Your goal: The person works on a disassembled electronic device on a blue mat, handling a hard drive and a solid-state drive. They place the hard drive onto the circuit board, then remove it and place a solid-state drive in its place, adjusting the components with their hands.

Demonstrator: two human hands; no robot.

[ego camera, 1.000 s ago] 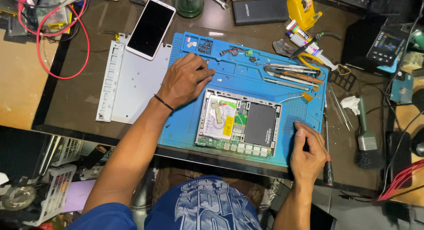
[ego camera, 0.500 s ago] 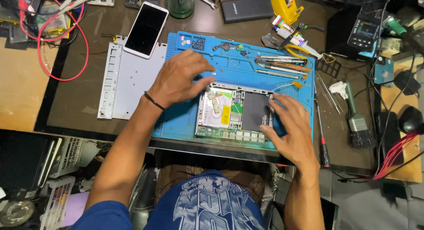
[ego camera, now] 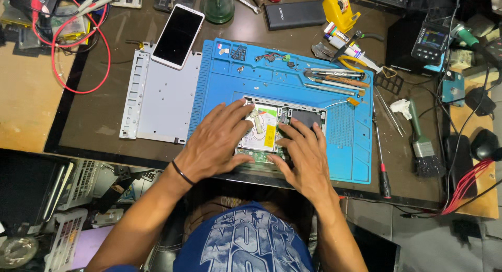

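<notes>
Cluttered repair bench [ego camera: 104, 115] w/ dark top, blue work mat [ego camera: 219, 89] in the middle, opened device [ego camera: 282, 126] (bare board + internals, back cover off) lying flat on the mat's near half. Change vs 1 s ago: right hand [ego camera: 306, 154] was parked at the mat's near right corner, off the device; by 0.5 s ago it had come in, and now it lies over the device's right-centre part. Left hand [ego camera: 217, 141] slid from the mat above-left of the device down onto its left edge. So both hands are on the device now, where before neither was; looks like handling of the unit itself is under way. Grip: both hands flat, fingers spread, pressing/steadying, nothing pinched as far as I can tell; fingertips partly hide the board. Rest: grey metal plate [ego camera: 162, 102] left of mat, phone [ego camera: 179, 35] face-up on its top edge, tweezers/tools [ego camera: 334, 78] on mat's far right, screwdriver [ego camera: 380, 152] and brush [ego camera: 423, 146] off mat to the right.
</notes>
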